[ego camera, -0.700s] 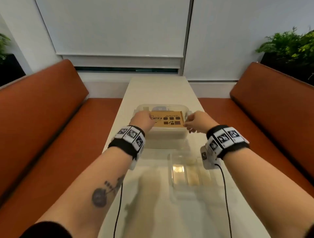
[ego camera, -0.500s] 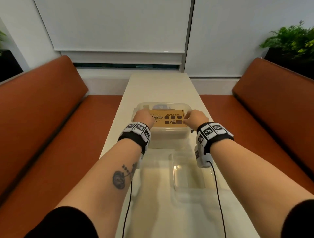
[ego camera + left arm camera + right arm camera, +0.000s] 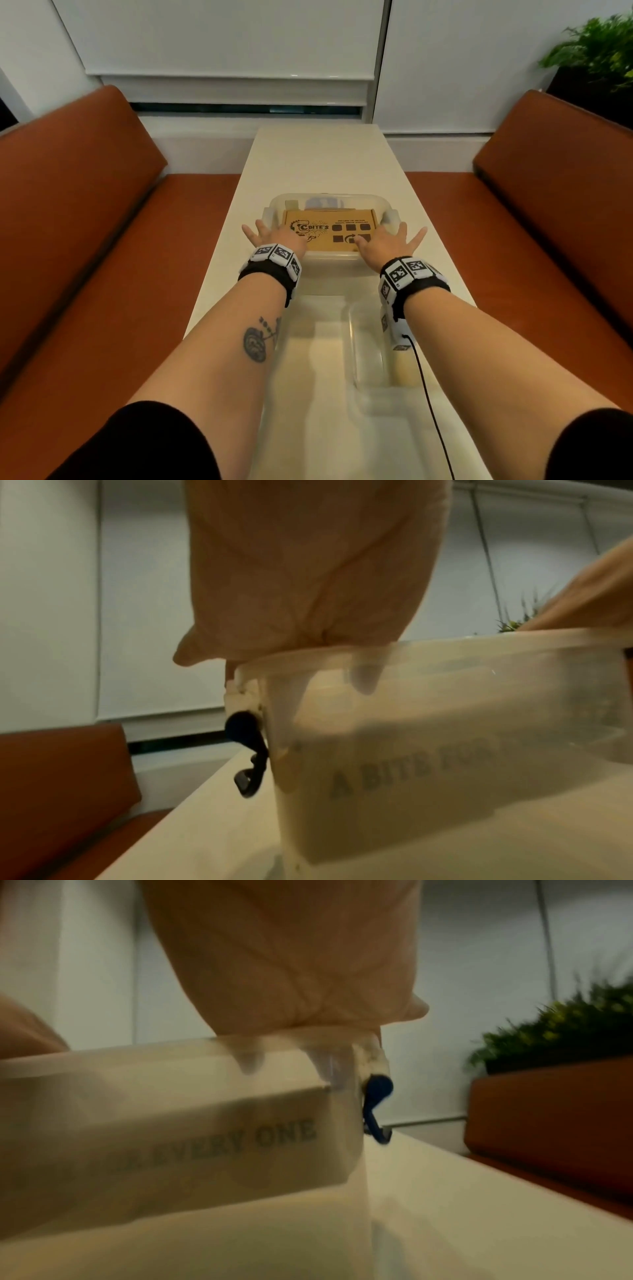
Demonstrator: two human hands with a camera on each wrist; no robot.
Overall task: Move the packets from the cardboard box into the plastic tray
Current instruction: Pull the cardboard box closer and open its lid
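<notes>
A brown printed cardboard box (image 3: 329, 230) lies shut inside a clear plastic tub (image 3: 329, 260) on the white table; no packets show. My left hand (image 3: 274, 235) is spread palm down over the box's near left corner. My right hand (image 3: 388, 240) is spread over the near right corner. In the left wrist view the palm (image 3: 308, 574) hangs over the tub rim (image 3: 445, 647), with a fingertip dipping inside, and the box (image 3: 411, 772) shows through the wall. The right wrist view shows the same with the box (image 3: 205, 1137). A clear plastic tray (image 3: 368, 346) lies closer to me, under my right wrist.
The tub has blue latch clips at both ends (image 3: 246, 739) (image 3: 377, 1096). Orange benches (image 3: 85, 222) (image 3: 548, 205) flank the narrow table (image 3: 322, 157). A planter with green plants (image 3: 596, 51) stands at the back right. A pale object (image 3: 323, 201) sits behind the box in the tub.
Both hands were curled on the ends of the box; now their fingers are spread flat. My head has moved closer and looks further down.
</notes>
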